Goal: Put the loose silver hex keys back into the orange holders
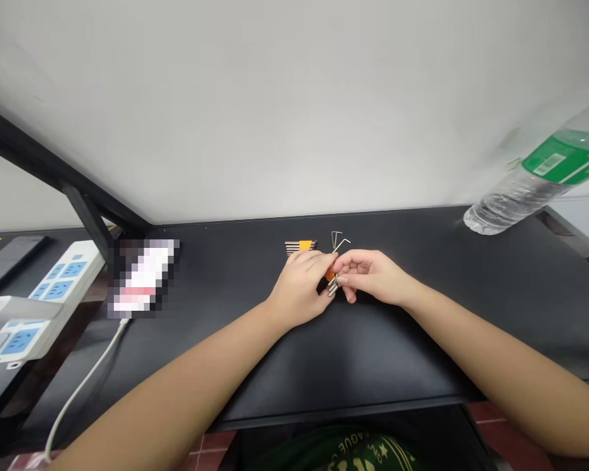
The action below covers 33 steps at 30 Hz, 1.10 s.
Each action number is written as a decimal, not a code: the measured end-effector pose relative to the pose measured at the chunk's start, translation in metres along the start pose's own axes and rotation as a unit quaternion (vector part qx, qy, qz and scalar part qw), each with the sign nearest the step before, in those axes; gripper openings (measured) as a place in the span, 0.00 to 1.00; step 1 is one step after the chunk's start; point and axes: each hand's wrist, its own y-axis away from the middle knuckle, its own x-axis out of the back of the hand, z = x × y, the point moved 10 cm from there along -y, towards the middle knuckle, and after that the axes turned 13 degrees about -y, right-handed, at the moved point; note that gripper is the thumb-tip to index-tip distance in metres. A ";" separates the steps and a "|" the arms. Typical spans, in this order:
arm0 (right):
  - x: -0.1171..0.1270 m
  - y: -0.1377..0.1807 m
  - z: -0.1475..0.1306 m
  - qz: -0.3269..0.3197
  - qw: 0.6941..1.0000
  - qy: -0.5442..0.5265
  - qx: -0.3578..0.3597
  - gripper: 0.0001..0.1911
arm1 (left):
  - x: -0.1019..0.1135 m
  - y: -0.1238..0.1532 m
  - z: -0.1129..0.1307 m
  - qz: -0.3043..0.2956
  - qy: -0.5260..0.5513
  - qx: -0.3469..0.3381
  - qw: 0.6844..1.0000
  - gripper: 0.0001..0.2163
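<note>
Above the desk's middle, my left hand (pixel 298 288) is closed around an orange hex key holder (pixel 330 273), which is mostly covered by my fingers. Metal ends of hex keys (pixel 332 288) stick out of it toward me. My right hand (pixel 375 278) meets it from the right, thumb and fingers pinched on a hex key at the holder. Just past my fingertips, thin L-shaped hex keys (pixel 336 237) show; whether they lie on the desk or sit in the holder I cannot tell. Behind my left hand lies another hex key set (pixel 305 245) with an orange holder, partly hidden.
The black desk (pixel 338 366) runs along a pale wall (pixel 294 118). A water bottle (pixel 520 180) with a green label stands at the right. On the left are a blurred-out phone-like object (pixel 144 278), its white cable (pixel 88 379), a power strip (pixel 66 288) and a black metal frame (pixel 86 212).
</note>
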 end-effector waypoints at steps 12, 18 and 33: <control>0.011 -0.002 -0.011 0.013 0.991 0.119 0.056 0.12 | -0.003 0.000 0.002 -0.016 -0.007 -0.004 1.000 0.20; 0.044 -0.002 -0.039 0.119 0.922 0.326 0.173 0.10 | -0.002 0.003 -0.001 0.003 -0.013 -0.006 1.000 0.24; 0.045 -0.009 -0.033 0.136 0.714 0.685 0.051 0.13 | 0.002 0.004 -0.001 0.017 -0.016 -0.007 1.000 0.25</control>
